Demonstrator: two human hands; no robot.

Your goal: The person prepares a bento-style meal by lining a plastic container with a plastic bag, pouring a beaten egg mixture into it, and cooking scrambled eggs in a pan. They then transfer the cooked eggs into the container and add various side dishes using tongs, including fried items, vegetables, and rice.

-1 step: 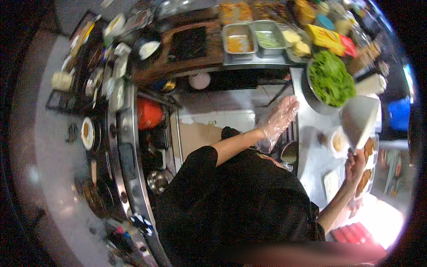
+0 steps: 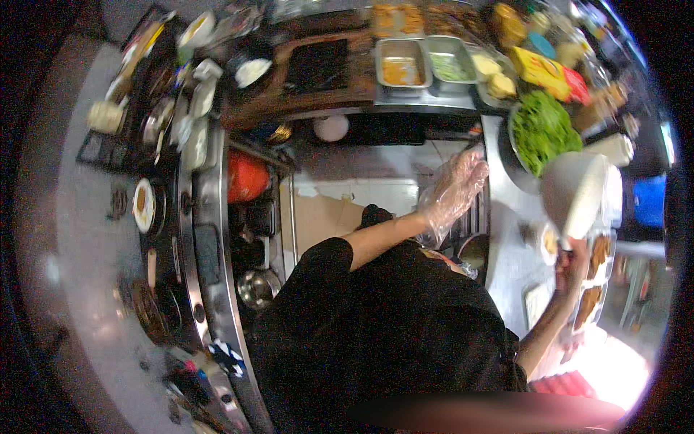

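My right hand (image 2: 574, 266) is closed around the short handle of a pale pan (image 2: 567, 189), held tilted over the right-hand counter. Its contents, if any, do not show clearly. Just left of the handle a small white bowl (image 2: 547, 244) with something yellowish in it stands on the steel counter (image 2: 510, 253), blurred. A clear plastic glove covers my left hand (image 2: 457, 186), which hovers at the counter's left edge, fingers loosely stretched out and holding nothing.
Beyond the pan sits a bowl of green lettuce (image 2: 543, 134). Clear trays of brown food (image 2: 591, 304) lie beside my right wrist. Metal pans of orange (image 2: 402, 69) and green food (image 2: 451, 61) stand at the back. A stove (image 2: 206, 253) runs along the left.
The pan has tipped further and shifted slightly, with my right hand moving up at its handle. The whole view has shifted a little. My left hand stays at the counter edge.
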